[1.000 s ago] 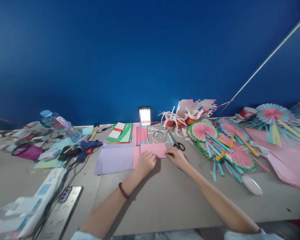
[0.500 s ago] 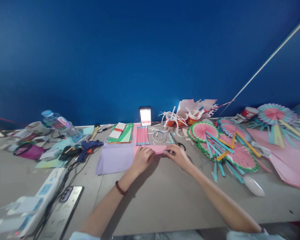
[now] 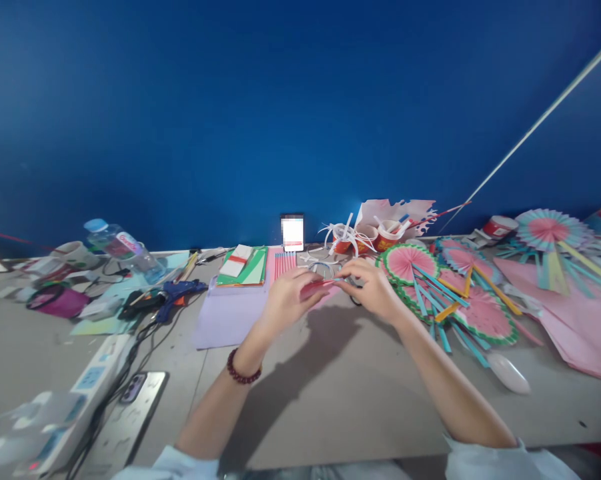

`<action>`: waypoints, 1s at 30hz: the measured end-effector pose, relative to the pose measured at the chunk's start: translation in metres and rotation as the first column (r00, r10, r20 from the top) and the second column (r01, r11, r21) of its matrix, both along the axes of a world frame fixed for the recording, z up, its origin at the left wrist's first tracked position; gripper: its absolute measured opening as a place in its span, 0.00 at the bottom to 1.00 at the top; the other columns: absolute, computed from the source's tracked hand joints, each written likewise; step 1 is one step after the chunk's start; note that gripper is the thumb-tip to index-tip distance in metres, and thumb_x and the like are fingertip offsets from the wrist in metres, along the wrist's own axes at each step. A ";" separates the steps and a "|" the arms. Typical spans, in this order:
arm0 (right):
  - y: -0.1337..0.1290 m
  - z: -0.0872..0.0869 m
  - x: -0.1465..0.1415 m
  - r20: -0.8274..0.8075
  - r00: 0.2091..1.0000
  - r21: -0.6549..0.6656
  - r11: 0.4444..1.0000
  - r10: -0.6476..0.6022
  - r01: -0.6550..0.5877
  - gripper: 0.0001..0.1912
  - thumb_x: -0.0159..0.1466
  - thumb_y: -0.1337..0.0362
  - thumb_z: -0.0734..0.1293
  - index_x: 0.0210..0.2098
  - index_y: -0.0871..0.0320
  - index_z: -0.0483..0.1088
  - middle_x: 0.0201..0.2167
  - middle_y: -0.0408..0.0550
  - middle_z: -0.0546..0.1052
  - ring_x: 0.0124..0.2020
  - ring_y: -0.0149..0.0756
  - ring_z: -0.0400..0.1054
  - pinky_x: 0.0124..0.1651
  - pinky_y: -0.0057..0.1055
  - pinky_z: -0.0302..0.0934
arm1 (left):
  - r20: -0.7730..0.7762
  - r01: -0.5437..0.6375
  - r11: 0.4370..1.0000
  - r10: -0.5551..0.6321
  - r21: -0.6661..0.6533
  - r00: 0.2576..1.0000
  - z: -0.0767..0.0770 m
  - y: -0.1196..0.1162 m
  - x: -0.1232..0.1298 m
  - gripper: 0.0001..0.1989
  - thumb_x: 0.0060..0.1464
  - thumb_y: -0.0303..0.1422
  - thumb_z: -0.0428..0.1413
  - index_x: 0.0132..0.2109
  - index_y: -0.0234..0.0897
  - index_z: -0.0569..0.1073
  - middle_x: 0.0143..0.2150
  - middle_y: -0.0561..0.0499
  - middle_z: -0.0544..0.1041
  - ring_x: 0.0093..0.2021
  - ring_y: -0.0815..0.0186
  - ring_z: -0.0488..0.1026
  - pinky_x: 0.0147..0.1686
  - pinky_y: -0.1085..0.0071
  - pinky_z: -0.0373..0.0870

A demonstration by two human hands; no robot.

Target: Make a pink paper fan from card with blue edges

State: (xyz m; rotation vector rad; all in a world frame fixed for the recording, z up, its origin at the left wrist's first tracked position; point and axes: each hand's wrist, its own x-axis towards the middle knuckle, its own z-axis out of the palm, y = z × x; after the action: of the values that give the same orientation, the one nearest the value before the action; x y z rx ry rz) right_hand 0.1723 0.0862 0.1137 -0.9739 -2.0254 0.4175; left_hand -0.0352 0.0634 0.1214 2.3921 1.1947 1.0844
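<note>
Between my two hands is a pink piece of paper [image 3: 312, 289], raised off the table and seen nearly edge-on. My left hand [image 3: 289, 297] is closed on its left part, thumb below and fingers above. At its right end, my right hand [image 3: 373, 288] pinches the paper with thumb and fingertips. Behind my left hand lie pink pleated strips with blue edges [image 3: 285, 263], partly covered. A coil of clear line [image 3: 322, 268] lies behind the paper, and the scissors are mostly hidden by my right hand.
Lilac paper [image 3: 230, 320] and green sheets [image 3: 253, 267] lie left, beyond them a blue glue gun [image 3: 177, 293]. A phone [image 3: 140, 407] and power strip [image 3: 93, 383] sit front left. Watermelon-patterned paper fans [image 3: 485, 313] and cups [image 3: 387, 235] stand right and back right.
Both hands have lifted the pink paper up from the table and tilted it. My right hand has moved slightly right and up, and the shadow beneath has grown.
</note>
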 end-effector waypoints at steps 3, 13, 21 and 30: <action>0.000 0.012 -0.005 -0.013 1.000 -0.003 1.000 0.018 -0.018 0.11 0.60 0.54 0.68 0.34 0.55 0.75 0.33 0.48 0.76 0.37 0.37 0.69 0.40 0.33 0.63 | 0.098 -0.010 1.000 0.007 0.024 0.995 0.004 0.002 0.005 0.11 0.57 0.40 0.56 0.39 0.36 0.76 0.35 0.47 0.77 0.36 0.64 0.73 0.37 0.70 0.69; -0.012 0.028 -0.012 -0.197 0.974 -0.268 0.949 0.115 -0.166 0.16 0.56 0.50 0.70 0.34 0.56 0.77 0.32 0.48 0.77 0.34 0.36 0.70 0.35 0.32 0.63 | 0.299 0.120 0.979 -0.065 -0.167 0.952 0.022 -0.012 -0.003 0.08 0.58 0.35 0.55 0.35 0.36 0.77 0.33 0.48 0.78 0.34 0.66 0.74 0.34 0.72 0.69; -0.010 0.024 -0.010 -0.298 0.944 -0.385 0.886 0.143 -0.256 0.14 0.55 0.53 0.72 0.35 0.54 0.79 0.29 0.46 0.76 0.30 0.32 0.67 0.30 0.29 0.60 | 0.312 0.145 0.972 -0.081 -0.186 0.947 0.023 -0.015 -0.002 0.10 0.59 0.35 0.55 0.35 0.37 0.78 0.34 0.47 0.78 0.34 0.65 0.75 0.35 0.70 0.71; -0.014 0.028 -0.015 -0.319 0.944 -0.346 0.916 0.090 -0.204 0.15 0.53 0.50 0.72 0.29 0.56 0.79 0.27 0.47 0.76 0.28 0.33 0.67 0.29 0.30 0.62 | 0.316 0.143 0.973 -0.080 -0.182 0.945 0.022 -0.017 -0.001 0.08 0.58 0.32 0.54 0.35 0.37 0.78 0.34 0.47 0.78 0.34 0.66 0.74 0.34 0.71 0.71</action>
State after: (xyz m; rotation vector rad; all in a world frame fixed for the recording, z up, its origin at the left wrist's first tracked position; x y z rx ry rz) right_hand 0.1572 0.0721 0.1420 -0.9156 -1.7800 1.0055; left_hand -0.0362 0.0465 0.1438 2.0210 0.9960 1.1829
